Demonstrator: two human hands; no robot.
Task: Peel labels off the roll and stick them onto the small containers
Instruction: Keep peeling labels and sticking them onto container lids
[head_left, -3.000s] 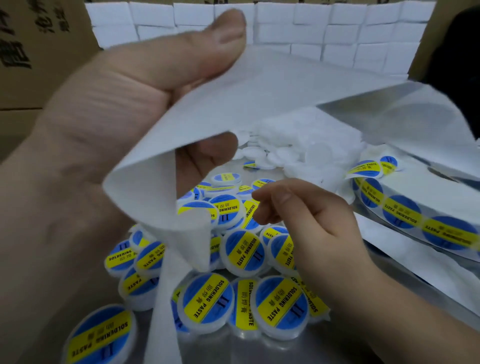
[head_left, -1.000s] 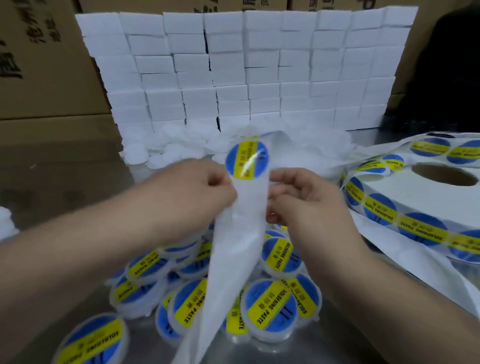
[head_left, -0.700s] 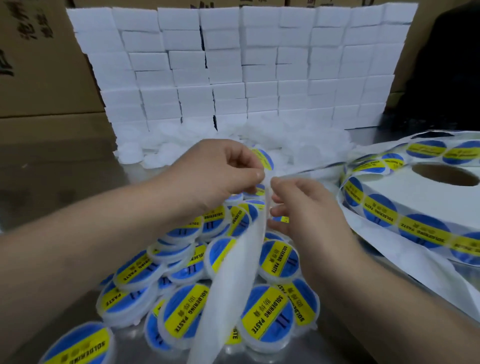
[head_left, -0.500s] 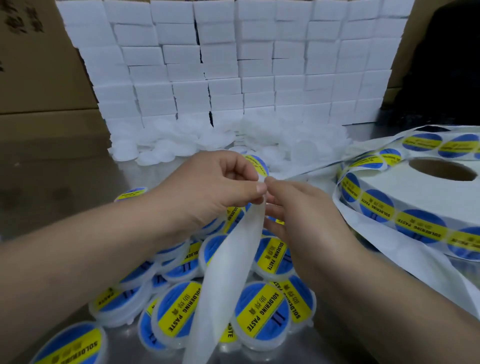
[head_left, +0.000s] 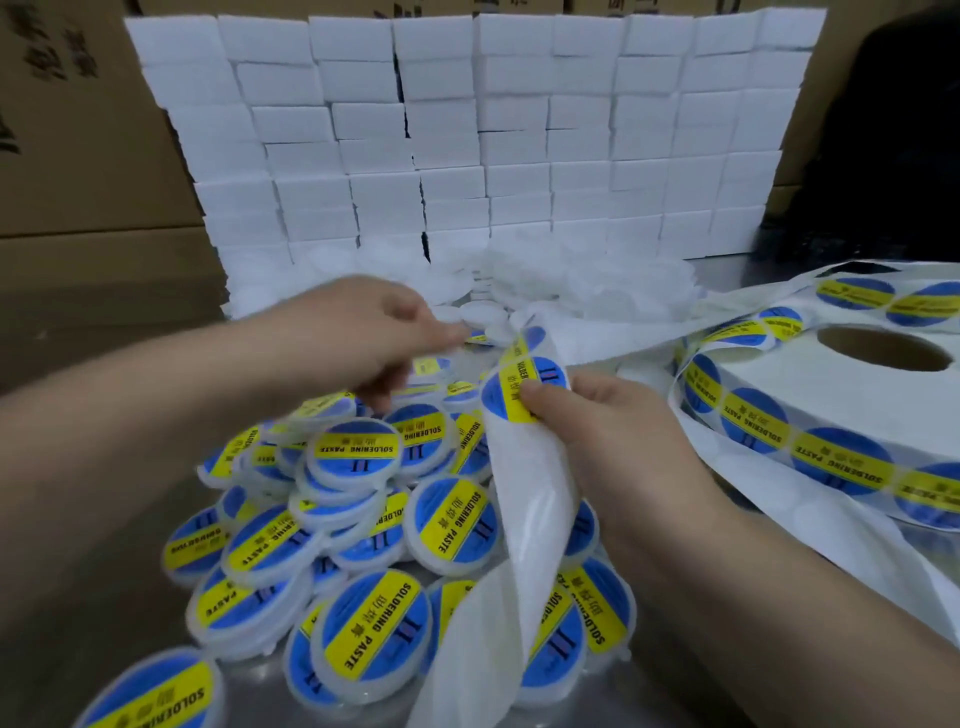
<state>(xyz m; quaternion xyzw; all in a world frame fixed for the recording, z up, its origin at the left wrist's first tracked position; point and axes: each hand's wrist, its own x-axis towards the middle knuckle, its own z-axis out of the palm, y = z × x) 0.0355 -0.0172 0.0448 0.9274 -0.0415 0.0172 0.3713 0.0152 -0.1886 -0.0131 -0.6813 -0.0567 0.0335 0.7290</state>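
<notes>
My right hand (head_left: 613, 431) grips the white backing strip (head_left: 524, 499), its thumb pressing on a blue and yellow "soldering paste" label (head_left: 501, 397) near the strip's folded top. My left hand (head_left: 358, 332) is off the strip, blurred, with its fingertips stretched toward the heap of plain white containers (head_left: 571, 296); I see nothing in it. Several labelled round containers (head_left: 358, 447) lie piled below both hands. The label roll (head_left: 852, 415) lies flat at the right, its tail leading to the strip.
A wall of stacked white boxes (head_left: 467, 130) stands behind the containers, with brown cardboard cartons (head_left: 78, 156) at the left. Used backing paper (head_left: 883, 587) trails along the right. Everything rests on a metal tabletop (head_left: 104, 597).
My left hand has let go of the strip and moved up toward the white containers. My right hand now holds the strip alone, thumb on a label.
</notes>
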